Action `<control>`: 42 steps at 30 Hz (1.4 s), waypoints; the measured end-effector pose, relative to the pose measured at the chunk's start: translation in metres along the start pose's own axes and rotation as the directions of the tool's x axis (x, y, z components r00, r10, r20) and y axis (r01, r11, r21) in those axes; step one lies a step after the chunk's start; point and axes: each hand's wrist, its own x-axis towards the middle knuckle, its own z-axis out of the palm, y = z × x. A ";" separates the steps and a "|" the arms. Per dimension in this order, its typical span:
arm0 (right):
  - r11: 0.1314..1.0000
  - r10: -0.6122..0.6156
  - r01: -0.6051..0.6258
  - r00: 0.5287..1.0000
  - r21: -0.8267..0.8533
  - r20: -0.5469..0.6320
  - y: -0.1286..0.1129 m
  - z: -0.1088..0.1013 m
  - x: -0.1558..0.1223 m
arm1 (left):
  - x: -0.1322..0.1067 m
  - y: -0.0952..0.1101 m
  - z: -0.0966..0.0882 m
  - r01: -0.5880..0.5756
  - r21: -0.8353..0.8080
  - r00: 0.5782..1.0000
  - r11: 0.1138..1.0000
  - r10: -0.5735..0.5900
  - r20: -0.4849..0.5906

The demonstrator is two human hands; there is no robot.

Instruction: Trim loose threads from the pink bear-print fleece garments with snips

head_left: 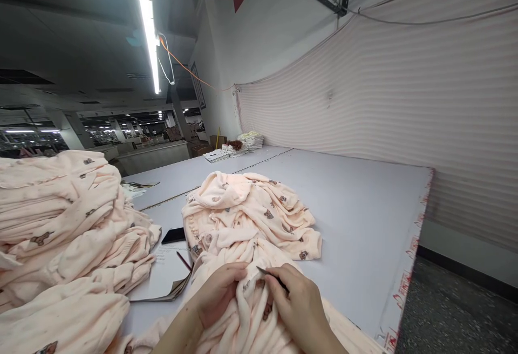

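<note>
A peach fleece garment (251, 219) with small bear prints lies bunched on the white table (356, 203) in front of me. My left hand (216, 292) grips a fold of this fleece near its front edge, fingers closed on the cloth. Right beside it, my right hand (301, 305) pinches a thin dark tool (272, 276), its tip touching the fabric between both hands.
A tall heap of the same peach garments (68, 224) fills the left. A black phone (174, 235), a pencil (184, 261) and papers (165, 276) lie between heap and garment. Folded stacks (251, 141) sit far back. A striped cloth (384, 111) hangs behind; the table's edge (408, 278) drops to the floor at right.
</note>
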 end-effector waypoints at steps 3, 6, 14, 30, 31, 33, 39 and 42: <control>0.999 0.023 -0.025 0.999 0.035 0.032 0.000 -0.001 -0.003 | 0.000 0.001 0.002 0.012 0.004 1.000 1.000 -0.012 0.019; 1.000 0.003 -0.004 0.999 0.026 0.038 0.000 0.000 -0.003 | 0.000 0.002 0.004 0.035 0.003 0.999 0.999 -0.035 0.026; 0.998 -0.024 0.022 1.000 0.063 0.019 0.007 0.001 -0.007 | 0.004 -0.001 0.001 0.042 -0.026 0.999 0.999 -0.042 -0.019; 0.992 -0.121 0.120 0.992 -0.041 -0.024 0.009 0.012 -0.013 | 0.009 -0.003 0.005 0.061 0.005 0.992 0.998 -0.060 -0.115; 0.994 -0.107 0.107 0.994 -0.018 -0.025 0.008 0.013 -0.013 | 0.009 -0.003 0.007 0.063 0.008 0.990 0.998 -0.061 -0.124; 0.995 -0.077 0.077 0.997 0.063 -0.010 0.004 0.014 -0.010 | 0.009 -0.004 0.009 0.068 0.018 0.988 0.997 -0.065 -0.139; 0.924 0.084 -0.060 0.995 0.377 -0.049 0.015 -0.001 -0.012 | 0.007 0.004 0.004 -0.029 0.069 0.972 0.997 0.044 -0.233; 0.888 0.211 -0.132 0.968 0.441 -0.137 0.031 -0.009 -0.019 | 0.008 0.010 0.000 -0.170 0.197 0.945 0.966 0.216 -0.244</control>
